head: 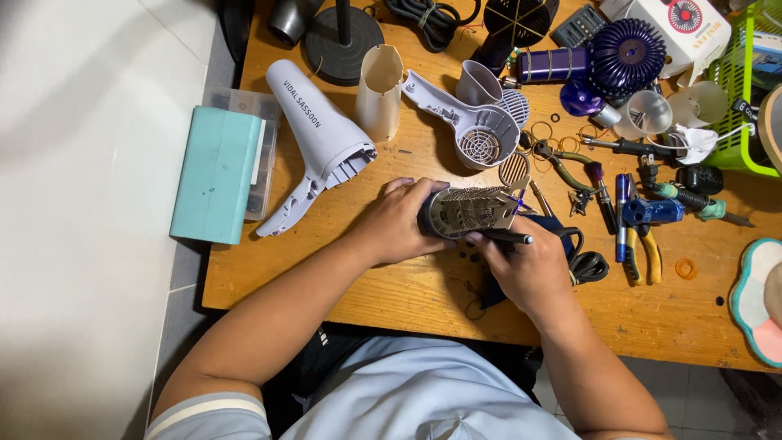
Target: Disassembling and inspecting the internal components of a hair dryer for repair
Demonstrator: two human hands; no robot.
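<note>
At the centre of the frame the left hand [397, 222] is wrapped around the heating coil core [471, 211], whose long axis runs left to right. The right hand [525, 265] pinches a dark tool [505, 237], probably a screwdriver, lying just below the core, tip pointing right.

Bright even overhead light, soft shadows, sharp centre, slight wide-angle edge distortion
</note>
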